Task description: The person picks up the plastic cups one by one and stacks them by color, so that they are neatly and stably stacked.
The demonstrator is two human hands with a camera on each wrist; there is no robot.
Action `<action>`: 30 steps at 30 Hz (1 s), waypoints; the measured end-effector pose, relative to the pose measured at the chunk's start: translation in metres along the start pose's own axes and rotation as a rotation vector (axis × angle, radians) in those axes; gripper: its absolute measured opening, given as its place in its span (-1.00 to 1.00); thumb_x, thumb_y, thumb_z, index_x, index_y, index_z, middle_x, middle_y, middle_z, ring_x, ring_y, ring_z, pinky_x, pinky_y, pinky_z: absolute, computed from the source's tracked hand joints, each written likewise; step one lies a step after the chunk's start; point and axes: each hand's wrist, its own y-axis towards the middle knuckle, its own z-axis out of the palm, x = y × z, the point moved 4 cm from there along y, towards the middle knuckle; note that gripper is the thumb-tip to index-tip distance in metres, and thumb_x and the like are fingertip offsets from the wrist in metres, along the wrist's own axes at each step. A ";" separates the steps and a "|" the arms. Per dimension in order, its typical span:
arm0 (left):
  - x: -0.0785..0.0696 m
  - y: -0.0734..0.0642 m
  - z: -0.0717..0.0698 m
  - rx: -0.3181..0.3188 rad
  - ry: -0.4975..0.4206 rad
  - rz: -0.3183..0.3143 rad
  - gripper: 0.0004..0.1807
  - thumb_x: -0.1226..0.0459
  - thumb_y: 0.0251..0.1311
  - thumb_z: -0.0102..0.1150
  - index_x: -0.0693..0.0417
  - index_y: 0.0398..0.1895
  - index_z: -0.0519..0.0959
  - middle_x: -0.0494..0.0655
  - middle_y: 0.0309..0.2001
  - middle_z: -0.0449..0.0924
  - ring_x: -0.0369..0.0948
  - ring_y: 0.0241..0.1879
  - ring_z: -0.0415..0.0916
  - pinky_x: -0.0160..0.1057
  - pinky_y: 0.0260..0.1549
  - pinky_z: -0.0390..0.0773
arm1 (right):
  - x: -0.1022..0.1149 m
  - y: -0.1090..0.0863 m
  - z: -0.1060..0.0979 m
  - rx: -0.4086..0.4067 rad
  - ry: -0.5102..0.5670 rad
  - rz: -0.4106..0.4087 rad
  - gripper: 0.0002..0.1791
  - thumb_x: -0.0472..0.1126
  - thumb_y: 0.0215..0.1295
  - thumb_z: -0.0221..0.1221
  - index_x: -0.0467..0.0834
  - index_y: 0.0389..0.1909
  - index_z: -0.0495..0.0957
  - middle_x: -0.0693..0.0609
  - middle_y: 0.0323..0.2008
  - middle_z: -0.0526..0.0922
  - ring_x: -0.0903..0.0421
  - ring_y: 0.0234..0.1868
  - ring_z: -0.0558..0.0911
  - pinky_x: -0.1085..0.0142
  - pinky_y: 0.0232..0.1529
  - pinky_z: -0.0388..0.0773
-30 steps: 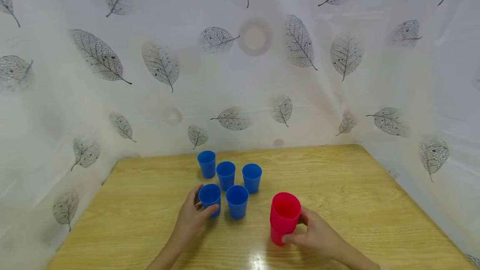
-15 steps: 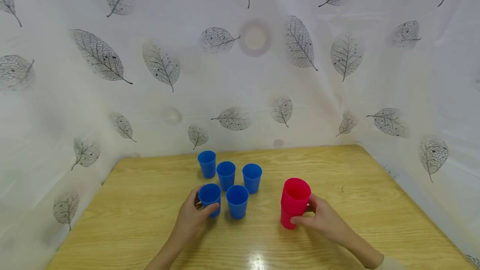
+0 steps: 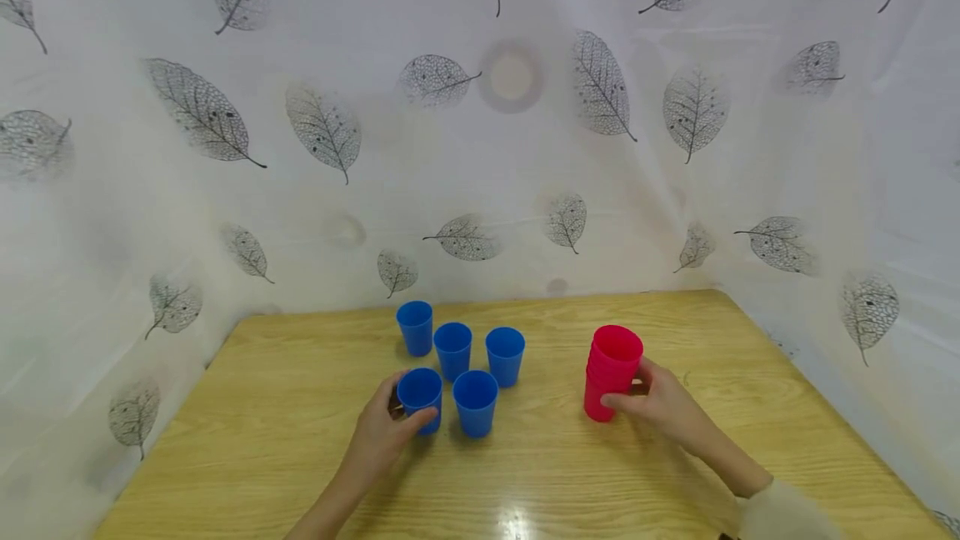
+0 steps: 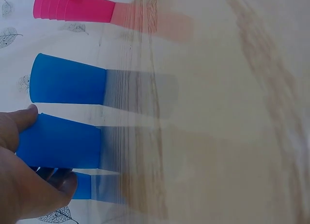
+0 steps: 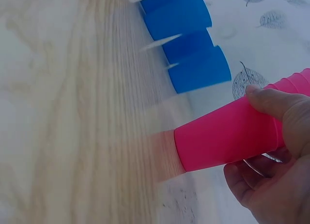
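Note:
My left hand (image 3: 382,432) holds a blue cup (image 3: 421,394) upright on the table, thumb on the near side and fingers behind it; the left wrist view shows this blue cup (image 4: 63,141) between thumb and fingers. My right hand (image 3: 663,407) grips a stack of nested red cups (image 3: 609,377) low on its side, with several rims stacked at the top. In the right wrist view the stack's lowest cup (image 5: 223,137) has its base right at the tabletop. Just right of the held blue cup stands another blue cup (image 3: 475,407).
Behind these stand three more upright blue cups: one at the back left (image 3: 415,327), one in the middle (image 3: 453,352) and one at the right (image 3: 505,357). The wooden table (image 3: 262,407) meets a leaf-patterned white sheet (image 3: 510,157) at its back and sides.
My right hand has moved the red cup stack away from me and to the right across the table. The left hand and the blue cups have stayed in place.

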 end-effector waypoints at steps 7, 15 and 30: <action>0.000 -0.002 -0.003 0.012 -0.011 -0.002 -0.24 0.24 0.24 0.47 0.38 0.40 0.33 0.33 0.26 0.51 0.22 0.26 0.49 0.15 0.23 0.54 | -0.011 0.016 -0.017 -0.049 -0.050 0.016 -0.36 -0.20 0.29 0.43 -0.38 0.26 0.40 -0.23 0.07 0.63 -0.08 -0.02 0.68 0.32 -0.09 0.68; -0.001 -0.003 -0.003 0.024 -0.024 -0.002 -0.22 0.26 0.24 0.47 0.40 0.41 0.31 0.38 0.29 0.47 0.26 0.31 0.45 0.14 0.26 0.52 | -0.026 0.039 -0.040 -0.135 -0.158 0.022 -0.41 -0.12 0.32 0.42 -0.39 0.18 0.46 -0.22 0.02 0.66 -0.08 -0.04 0.64 0.32 -0.10 0.65; -0.001 -0.004 -0.004 0.037 -0.050 -0.003 -0.23 0.28 0.23 0.48 0.43 0.39 0.32 0.36 0.27 0.49 0.24 0.27 0.48 0.14 0.23 0.54 | -0.048 0.073 -0.077 -0.219 -0.206 0.081 -0.34 -0.07 0.40 0.35 -0.42 0.29 0.37 -0.36 0.15 0.58 -0.16 0.09 0.58 0.36 0.01 0.53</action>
